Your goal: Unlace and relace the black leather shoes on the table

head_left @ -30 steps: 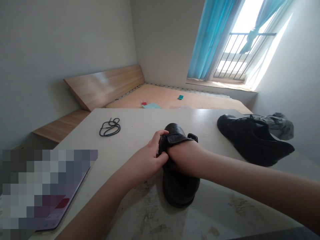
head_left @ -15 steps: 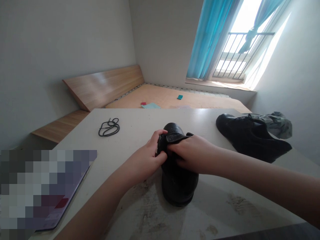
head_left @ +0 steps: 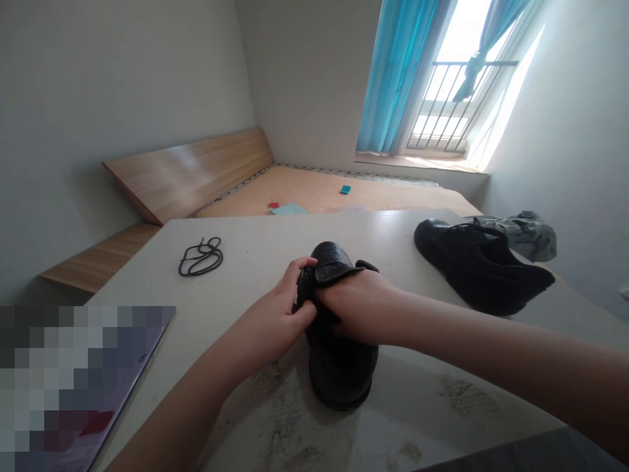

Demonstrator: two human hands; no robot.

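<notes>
Both hands meet on a black shoe (head_left: 339, 367) in the middle of the pale counter (head_left: 255, 242): the left hand (head_left: 275, 314) pinches the shoe's left side just under its flap (head_left: 334, 271), and the right hand (head_left: 356, 308) lies over the opening with its fingers closed on the same flap, so the two hands touch and are both clamped on the shoe. At the far left a flat sheet (head_left: 142, 357) lies on the counter, mostly blurred, and a small mark on its edge is too small to read. Beyond it, a black lace (head_left: 200, 257) is coiled in a loose loop, well apart from the hands. The held shoe is pebbled black leather with a rounded toe pointing away and its heel towards the person; it stands upright on a scuffed patch of counter. To the right a second black shoe (head_left: 476, 265) lies on its side, touching a crumpled grey-green cloth (head_left: 521, 233) at the counter's right edge.
</notes>
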